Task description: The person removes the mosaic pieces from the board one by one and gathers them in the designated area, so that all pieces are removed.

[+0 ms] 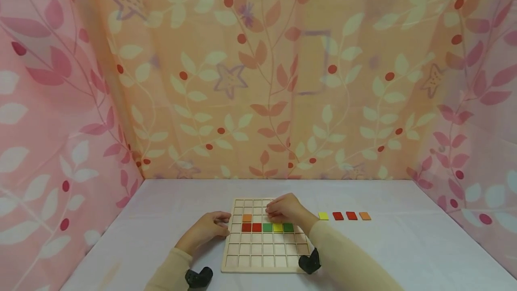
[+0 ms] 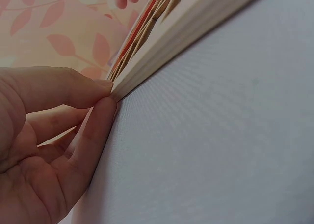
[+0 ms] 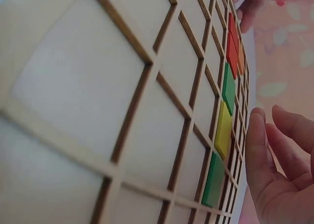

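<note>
A light wooden grid board [image 1: 262, 262] lies on the table with square tiles in its cells. One row holds a red tile [image 1: 246, 227], another red tile [image 1: 256, 227], a green tile [image 1: 267, 227], a yellow tile [image 1: 278, 227] and a second green tile [image 1: 288, 227]. Behind the leftmost red tile sits an orange tile [image 1: 247, 218]. At the board's left edge, my left hand [image 1: 211, 228] pinches the rim between its fingertips. My right hand [image 1: 286, 208] is over the far part of the board, loosely bent; in the right wrist view its fingertips are apart, with no tile visible between them.
Right of the board, a loose yellow tile [image 1: 323, 216], two red tiles [image 1: 338, 216] and an orange tile [image 1: 365, 216] lie in a row. Patterned curtains [image 1: 262, 80] stand behind and beside the white table [image 1: 169, 194]. Each wrist wears a black device.
</note>
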Demonstrator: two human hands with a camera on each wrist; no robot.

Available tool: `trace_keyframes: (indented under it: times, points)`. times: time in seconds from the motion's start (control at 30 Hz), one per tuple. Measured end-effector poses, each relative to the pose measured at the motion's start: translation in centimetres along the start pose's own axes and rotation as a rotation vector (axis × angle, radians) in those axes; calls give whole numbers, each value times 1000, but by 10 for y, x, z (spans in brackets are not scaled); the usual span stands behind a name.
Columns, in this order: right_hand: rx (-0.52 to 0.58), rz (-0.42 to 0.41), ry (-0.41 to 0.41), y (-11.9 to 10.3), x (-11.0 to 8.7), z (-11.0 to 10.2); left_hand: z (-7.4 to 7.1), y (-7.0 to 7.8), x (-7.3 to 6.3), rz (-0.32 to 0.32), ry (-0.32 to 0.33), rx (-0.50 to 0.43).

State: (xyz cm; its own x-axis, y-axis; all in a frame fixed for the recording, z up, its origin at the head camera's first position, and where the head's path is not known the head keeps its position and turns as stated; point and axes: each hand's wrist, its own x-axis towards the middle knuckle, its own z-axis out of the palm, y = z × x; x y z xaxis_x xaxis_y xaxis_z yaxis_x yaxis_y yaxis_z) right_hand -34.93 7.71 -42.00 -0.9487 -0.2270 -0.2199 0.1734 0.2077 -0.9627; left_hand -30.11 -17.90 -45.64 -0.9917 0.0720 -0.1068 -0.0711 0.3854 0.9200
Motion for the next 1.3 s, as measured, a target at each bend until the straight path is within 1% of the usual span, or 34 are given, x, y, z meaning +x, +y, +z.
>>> trace_keyframes:
  times: [0.1,0.3,0.53,0.83,1.07,1.3]
  points:
    - [9,-3,-17,0,3,7,-1,0,-1,-3,3,-2]
    - [-28,-9,-22,1,5,19,0,1,-1,-18,9,-13]
    - [-53,-5,-34,-3,5,29,1,2,0,-27,15,-1]
    - [-49,-12,-36,-4,8,39,1,1,2,-39,22,7]
    - [-45,-12,-51,0,11,43,0,0,1,-22,5,-1]
    - [-51,-12,-37,0,13,47,-1,2,-1,-4,-13,-2]
